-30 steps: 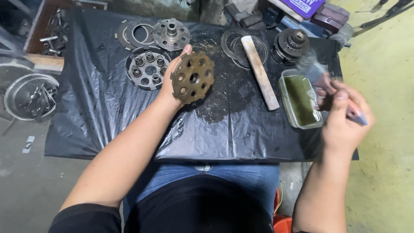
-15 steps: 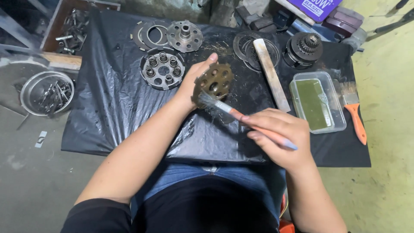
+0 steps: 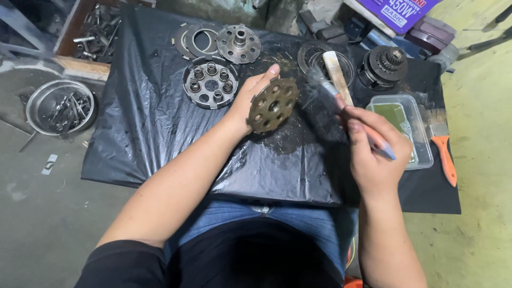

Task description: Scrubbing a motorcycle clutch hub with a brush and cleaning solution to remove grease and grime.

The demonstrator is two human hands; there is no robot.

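- Plastic sheeting, a black sheet (image 3: 160, 138), covered most of the middle of the frame; its left edge ran down from the upper left, its lower edge lay just above the person's lap, and bare floor showed beyond it at left and right.
- Open sheet lay at centre left, between the left forearm and the sheet's left edge, with no parts on it.
- A left hand (image 3: 250, 101) at upper centre gripped a rusty toothed disc (image 3: 273, 104) by its rim, tilted up off the sheet, face turned to the right.
- A right hand (image 3: 373, 154) at centre right was clenched around a brush (image 3: 341, 98), whose blurred bristles stood just right of the disc; whether they touched it I cannot tell.
- A round steel bowl (image 3: 60, 106) of small parts sat on the floor at far left, clear of the sheet.
- A clear plastic tray (image 3: 424, 154) of greenish liquid lay at right, just beyond the right hand.
- A clutch hub (image 3: 211, 82) with ringed posts lay at upper centre left, near the left fingertips.
- An orange-handled paintbrush (image 3: 444, 154) lay beside the tray near the sheet's right edge.
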